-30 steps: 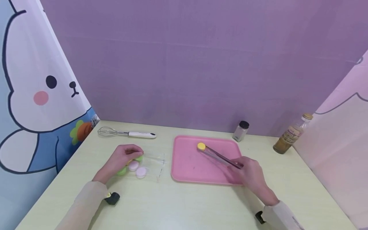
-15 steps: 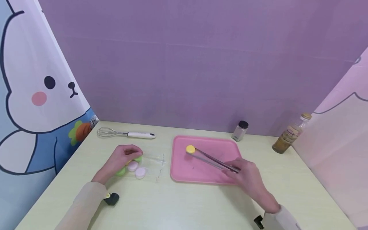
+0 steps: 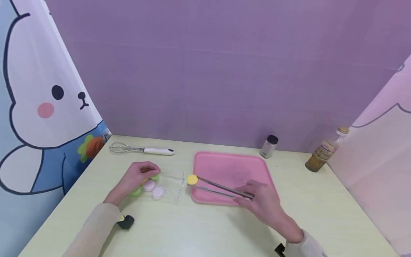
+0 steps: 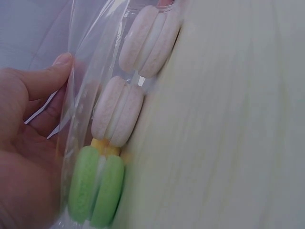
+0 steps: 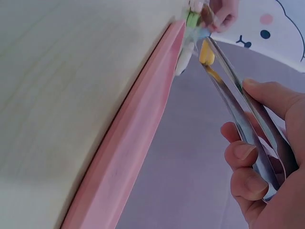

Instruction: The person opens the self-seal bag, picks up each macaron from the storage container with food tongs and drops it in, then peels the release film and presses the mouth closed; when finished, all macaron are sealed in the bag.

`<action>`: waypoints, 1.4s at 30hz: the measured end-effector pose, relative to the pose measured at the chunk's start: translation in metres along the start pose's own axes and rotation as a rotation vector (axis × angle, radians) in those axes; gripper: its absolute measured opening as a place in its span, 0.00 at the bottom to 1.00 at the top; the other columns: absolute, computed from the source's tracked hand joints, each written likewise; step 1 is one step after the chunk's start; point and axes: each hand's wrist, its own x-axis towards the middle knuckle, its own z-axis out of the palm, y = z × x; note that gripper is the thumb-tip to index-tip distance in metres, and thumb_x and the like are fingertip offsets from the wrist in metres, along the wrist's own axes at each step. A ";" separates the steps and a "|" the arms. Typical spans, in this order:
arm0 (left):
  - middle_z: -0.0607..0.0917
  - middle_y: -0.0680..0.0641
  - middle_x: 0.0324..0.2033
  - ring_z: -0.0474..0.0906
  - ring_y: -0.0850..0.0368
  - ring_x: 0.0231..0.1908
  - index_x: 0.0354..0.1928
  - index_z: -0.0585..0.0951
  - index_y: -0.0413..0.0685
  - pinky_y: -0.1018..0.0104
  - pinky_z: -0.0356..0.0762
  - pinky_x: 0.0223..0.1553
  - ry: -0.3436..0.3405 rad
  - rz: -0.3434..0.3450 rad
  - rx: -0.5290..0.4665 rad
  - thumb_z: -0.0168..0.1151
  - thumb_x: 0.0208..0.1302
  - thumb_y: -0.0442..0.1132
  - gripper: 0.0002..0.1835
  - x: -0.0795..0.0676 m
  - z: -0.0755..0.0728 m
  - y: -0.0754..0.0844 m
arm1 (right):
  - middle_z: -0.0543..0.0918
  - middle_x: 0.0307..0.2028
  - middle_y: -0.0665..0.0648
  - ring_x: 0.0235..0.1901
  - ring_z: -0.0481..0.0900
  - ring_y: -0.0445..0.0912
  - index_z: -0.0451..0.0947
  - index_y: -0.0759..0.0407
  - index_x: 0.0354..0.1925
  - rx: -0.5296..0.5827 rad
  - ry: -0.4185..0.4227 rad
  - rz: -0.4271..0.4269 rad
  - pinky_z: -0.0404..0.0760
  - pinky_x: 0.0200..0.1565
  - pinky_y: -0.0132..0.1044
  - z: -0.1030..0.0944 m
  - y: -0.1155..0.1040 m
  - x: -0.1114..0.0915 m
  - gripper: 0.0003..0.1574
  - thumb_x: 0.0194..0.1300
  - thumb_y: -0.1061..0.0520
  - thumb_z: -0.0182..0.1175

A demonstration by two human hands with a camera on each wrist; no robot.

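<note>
Your tabletop (image 3: 179,228) bears a pink tray (image 3: 224,167), set toward the middle of its far edge; left of the tray lies a clear bag (image 3: 171,178); tongs (image 3: 221,186) slant across the tray's left edge, gripped in the half-curled fingers of your right hand (image 3: 261,201); your left hand (image 3: 138,176) pinches the bag between thumb and fingers; inside it are lilac cookies (image 3: 157,193) and green cookies (image 3: 136,192); between the tong tips you hold a yellow cookie (image 3: 192,179), raised by the tray's left edge, near the bag's right end.
</note>
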 end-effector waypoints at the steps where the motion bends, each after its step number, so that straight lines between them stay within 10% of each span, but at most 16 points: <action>1: 0.88 0.47 0.40 0.84 0.55 0.44 0.45 0.86 0.38 0.70 0.79 0.46 -0.001 0.000 0.002 0.68 0.69 0.41 0.12 0.000 0.000 0.000 | 0.84 0.29 0.41 0.27 0.76 0.33 0.91 0.53 0.37 0.000 0.002 -0.009 0.76 0.29 0.29 0.003 -0.001 0.000 0.14 0.49 0.55 0.80; 42: 0.88 0.47 0.40 0.84 0.54 0.45 0.44 0.87 0.41 0.69 0.79 0.47 -0.005 0.007 -0.012 0.68 0.68 0.41 0.10 0.001 0.000 -0.001 | 0.82 0.28 0.43 0.23 0.72 0.32 0.90 0.53 0.39 0.094 -0.172 0.030 0.74 0.25 0.27 0.080 -0.035 0.055 0.15 0.56 0.48 0.77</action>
